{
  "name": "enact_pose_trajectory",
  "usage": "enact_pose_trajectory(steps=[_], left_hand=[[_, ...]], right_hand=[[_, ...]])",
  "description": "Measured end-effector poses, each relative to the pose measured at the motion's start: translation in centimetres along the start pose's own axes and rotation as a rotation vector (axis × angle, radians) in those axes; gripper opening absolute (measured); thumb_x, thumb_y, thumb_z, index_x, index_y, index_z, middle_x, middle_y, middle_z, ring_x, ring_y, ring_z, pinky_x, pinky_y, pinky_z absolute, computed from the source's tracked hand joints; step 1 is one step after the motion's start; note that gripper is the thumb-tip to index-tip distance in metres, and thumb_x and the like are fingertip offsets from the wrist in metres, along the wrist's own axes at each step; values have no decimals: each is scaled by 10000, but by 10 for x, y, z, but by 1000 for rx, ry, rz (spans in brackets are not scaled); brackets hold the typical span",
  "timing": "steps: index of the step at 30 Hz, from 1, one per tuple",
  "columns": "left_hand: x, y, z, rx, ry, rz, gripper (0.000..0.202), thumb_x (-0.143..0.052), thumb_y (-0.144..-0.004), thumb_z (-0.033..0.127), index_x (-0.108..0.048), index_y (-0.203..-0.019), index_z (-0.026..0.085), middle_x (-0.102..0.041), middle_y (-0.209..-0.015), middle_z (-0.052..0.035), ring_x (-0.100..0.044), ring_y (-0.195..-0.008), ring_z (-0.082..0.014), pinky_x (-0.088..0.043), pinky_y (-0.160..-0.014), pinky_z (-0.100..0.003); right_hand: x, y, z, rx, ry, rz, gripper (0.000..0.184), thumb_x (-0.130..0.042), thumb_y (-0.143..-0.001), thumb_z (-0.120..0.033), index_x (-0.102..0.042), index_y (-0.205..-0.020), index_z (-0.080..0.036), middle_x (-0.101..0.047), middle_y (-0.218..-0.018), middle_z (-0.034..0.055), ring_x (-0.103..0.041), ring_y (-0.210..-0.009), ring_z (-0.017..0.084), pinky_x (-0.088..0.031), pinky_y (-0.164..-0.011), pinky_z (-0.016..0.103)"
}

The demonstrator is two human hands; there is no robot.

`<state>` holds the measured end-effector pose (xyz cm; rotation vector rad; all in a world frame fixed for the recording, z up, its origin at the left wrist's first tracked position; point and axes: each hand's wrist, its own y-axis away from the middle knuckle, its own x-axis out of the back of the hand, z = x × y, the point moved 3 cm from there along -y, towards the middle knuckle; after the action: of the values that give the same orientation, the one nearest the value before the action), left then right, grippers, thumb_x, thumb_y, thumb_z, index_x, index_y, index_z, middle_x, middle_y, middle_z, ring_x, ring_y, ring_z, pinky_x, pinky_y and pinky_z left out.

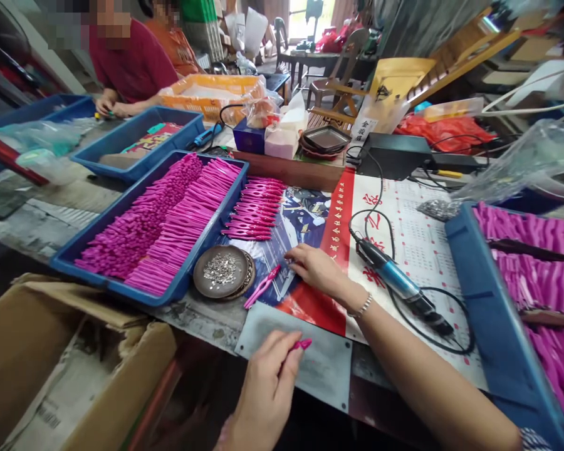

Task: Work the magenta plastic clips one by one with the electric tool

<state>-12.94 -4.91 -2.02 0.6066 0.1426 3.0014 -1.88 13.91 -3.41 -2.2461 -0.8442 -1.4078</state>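
At the far left, beyond the worktop's [207, 322] near edge, stands an open cardboard box [136, 382]. Behind it, a long blue tray [110, 288] carries slim pink lengths [178, 219] packed in two bands. Farther back, a person in a red shirt [143, 66] has both hands on small items too little to make out. Just beside the tray's near right corner sits a round brown dish [202, 285] bearing small silvery bits [220, 269]; beyond it lies a neat row of deeper pink pieces [254, 210].

Next, a lone pink piece [262, 288] rests slantwise on the worktop, between the dish and the right hand. Nearer, the left hand [270, 382] grasps a pink piece [303, 344] between thumb and fingers, its tip jutting out to the right, above a grey plate [322, 369].

The right hand [313, 266] reaches in from the right, fingers loosely bent and released, fingertips just beside the lone piece's upper end. Right of its wrist, a blue-and-black handheld tool [399, 282] lies on a printed sheet [418, 213]. Last comes another blue tray [474, 294], filled with pink bundles [540, 275].
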Motion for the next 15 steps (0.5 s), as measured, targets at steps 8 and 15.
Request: enact_pose_trajectory(steps=[8, 15], left_hand=[[-15, 20, -20, 342, 512, -162, 289, -583, -890, 437, -655, -977, 170, -622, -794, -25, -569, -721, -134, -446, -681, -238], [-31, 24, -17, 519, 873, -151, 377, -695, -786, 508, -545, -805, 163, -618, -554, 12, -531, -437, -79, -399, -464, -180]], right_hand=[[-5, 16, -3, -36, 92, -38, 115, -569, -960, -222, -628, -1028, -150, -647, -984, 30, -638, -867, 164, -548, -793, 362], [-22, 11, -27, -30, 149, -76, 149, -585, -955, -278, -628, -991, -140, -653, -977, 39, -643, -871, 175, -547, -805, 384]])
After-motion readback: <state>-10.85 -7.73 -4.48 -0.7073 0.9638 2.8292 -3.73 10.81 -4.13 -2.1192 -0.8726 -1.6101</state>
